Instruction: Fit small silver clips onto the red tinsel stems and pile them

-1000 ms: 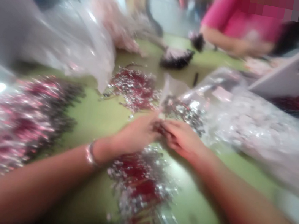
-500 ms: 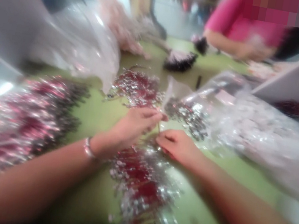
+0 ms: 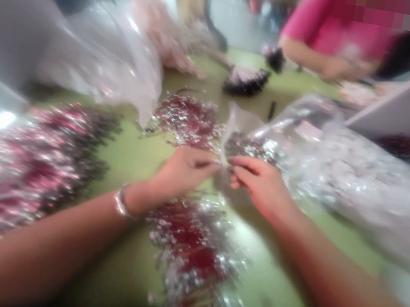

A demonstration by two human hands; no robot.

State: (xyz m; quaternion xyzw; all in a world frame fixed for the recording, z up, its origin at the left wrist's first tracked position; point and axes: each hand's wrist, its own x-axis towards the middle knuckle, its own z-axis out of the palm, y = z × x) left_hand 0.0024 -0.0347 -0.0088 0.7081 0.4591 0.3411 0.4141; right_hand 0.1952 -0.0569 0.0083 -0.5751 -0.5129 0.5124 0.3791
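Note:
My left hand, with a metal bracelet at the wrist, is pinched closed just left of the middle; what lies in its fingertips is too blurred to make out. Facing it, my right hand has thumb and forefinger pressed together, and its fingers curl in close to the left fingertips. Anything it grips is too small to name. A translucent plastic sheet or bag edge rises right behind the fingertips. Below both hands lies a pile of dark red strands with silvery bits; a similar red and silvery heap sits beyond them.
Pink and silvery wrapped bundles cover the left side. Clear plastic bags stand at back left and right. A bunch with dark tips lies farther back on the green tabletop. Across it, a person in pink works.
My right hand has moved up and slightly right, now level with the left fingertips. The thin stick-like piece that showed between the hands is no longer distinct. My left hand has barely moved.

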